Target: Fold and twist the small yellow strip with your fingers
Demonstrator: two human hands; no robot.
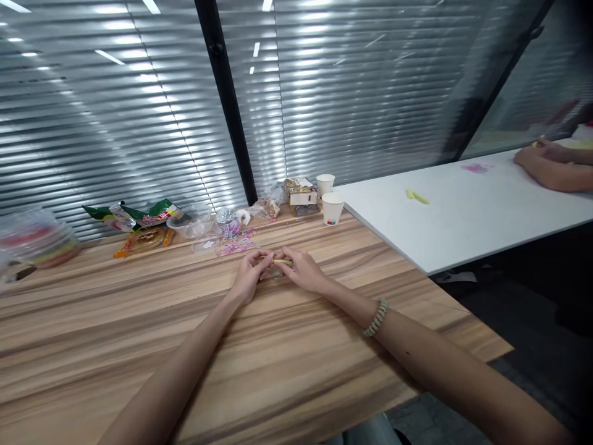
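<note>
Over the wooden table, my left hand (249, 273) and my right hand (303, 269) meet, fingers pinched together. Between them runs a thin yellow-green strip (282, 262), one end at the left fingertips and the other in the right fingers. Its exact kind is too small to make out. Just below the fingers, a small clear piece (274, 272) shows in part; whether it is held or lies on the wood I cannot tell. Beyond my hands lies a scatter of small pink and purple pieces (235, 246), beside a clear round lid (206, 245).
Along the back stand two paper cups (332, 208), a small box (302, 193), a clear bowl (189, 224), a green snack bag (152, 213) and stacked plastic containers (39, 238). On the white table (398, 222) lie yellow pieces (417, 196); another person's hands (540, 154) rest there.
</note>
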